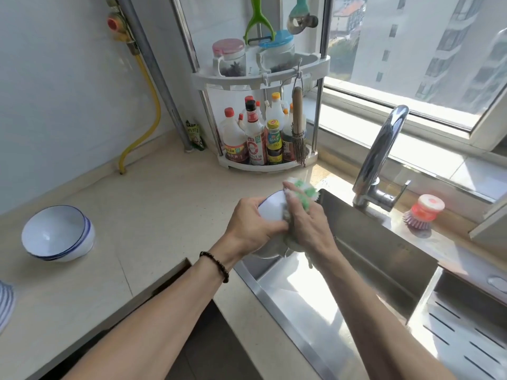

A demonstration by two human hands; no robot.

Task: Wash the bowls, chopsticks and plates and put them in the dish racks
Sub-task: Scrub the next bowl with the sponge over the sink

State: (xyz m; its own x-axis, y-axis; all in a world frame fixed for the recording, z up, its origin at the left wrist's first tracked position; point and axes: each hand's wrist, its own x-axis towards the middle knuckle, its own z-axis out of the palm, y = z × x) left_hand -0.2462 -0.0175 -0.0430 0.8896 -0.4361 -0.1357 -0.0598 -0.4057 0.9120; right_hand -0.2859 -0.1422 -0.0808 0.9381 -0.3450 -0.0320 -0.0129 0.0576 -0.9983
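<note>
Over the left end of the steel sink (365,259), my left hand (248,226) grips a white bowl with a blue rim (271,208), tilted on its side. My right hand (307,226) holds a green and white dishcloth (388,194) pressed against the bowl; part of the cloth hangs below my palm. A stack of white bowls with blue rims (57,237) sits tilted on the counter at the left. The edge of a blue-striped dish (5,303) shows at the far left border.
A curved chrome faucet (381,154) stands behind the sink, with a red dish brush (424,212) beside it. A corner rack (263,111) holds sauce bottles, jars and a whisk brush. A slotted drain tray (466,338) lies in the sink's right part.
</note>
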